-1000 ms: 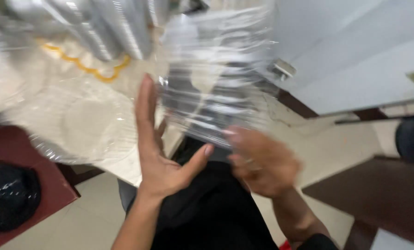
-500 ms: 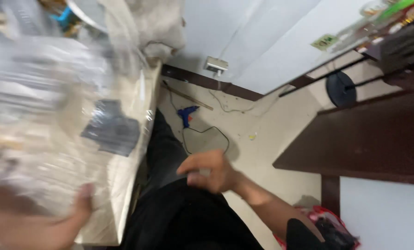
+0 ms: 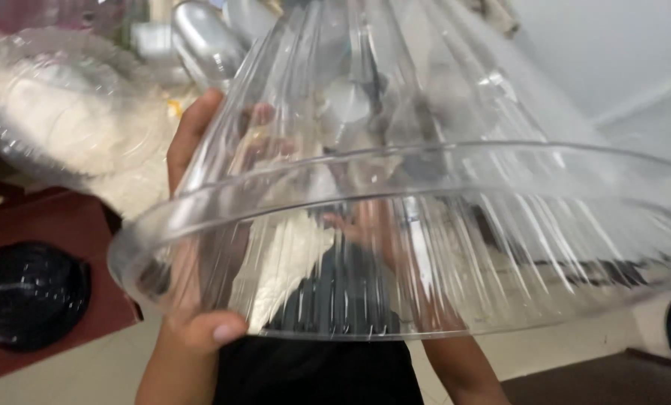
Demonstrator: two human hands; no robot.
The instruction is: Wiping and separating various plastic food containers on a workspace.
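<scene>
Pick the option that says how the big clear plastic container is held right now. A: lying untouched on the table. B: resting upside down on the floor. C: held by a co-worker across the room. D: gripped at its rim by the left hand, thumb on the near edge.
D: the left hand grips the clear ribbed container at its rim, thumb on the near edge; the right hand shows only dimly through the plastic.

A tall stack of clear plastic containers (image 3: 425,187) fills the middle of the view, round and ribbed, its wide open rim tipped toward the camera and its narrow end reaching to twelve o'clock. At ten o'clock lies a clear round plastic lid or tub (image 3: 58,112), wrapped in a clear bag over something white. At eight o'clock, a round black container (image 3: 28,296) rests on a dark red surface (image 3: 58,225). No labels, signs or screens show.
</scene>
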